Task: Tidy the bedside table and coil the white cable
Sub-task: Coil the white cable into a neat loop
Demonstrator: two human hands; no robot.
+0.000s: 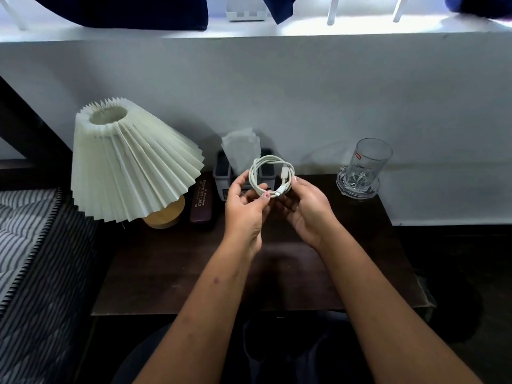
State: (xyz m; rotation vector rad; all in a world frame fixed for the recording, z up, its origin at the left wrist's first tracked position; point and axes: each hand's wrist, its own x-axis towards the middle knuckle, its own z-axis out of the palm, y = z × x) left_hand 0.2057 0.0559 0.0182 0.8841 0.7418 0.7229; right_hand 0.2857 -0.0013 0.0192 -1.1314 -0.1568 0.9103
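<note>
We look down over a dark wooden tabletop (171, 278) set against a pale wall. Above its middle, both of our hands hold the white cable (271, 176), wound into a small round coil of several loops and lifted clear of the surface. The left hand (245, 209) has its fingers (264, 195) clamped on the near left of the coil, thumb on top. The right hand (307, 209) has its fingers closed on the coil's right side, where the two white plugs lie side by side against the loops.

At the far left of the tabletop stands a lamp with a pleated cream shade (130, 162), tilted, on a round wooden base (166, 214). Just right of the base lies a dark brown glasses case (201, 202) with gold lettering.

Behind our hands, at the far edge, sits a grey organiser (223, 176) with open compartments. A crumpled piece of clear plastic (241, 148) stands up out of it; we cannot tell which compartment holds it, nor what else is inside.

At the far right, a clear drinking glass (370, 159), holding nothing that we can make out, stands upright on a cut-glass dish (357, 185).

To the left of the tabletop, striped bedding (30, 245) covers a bed.
</note>
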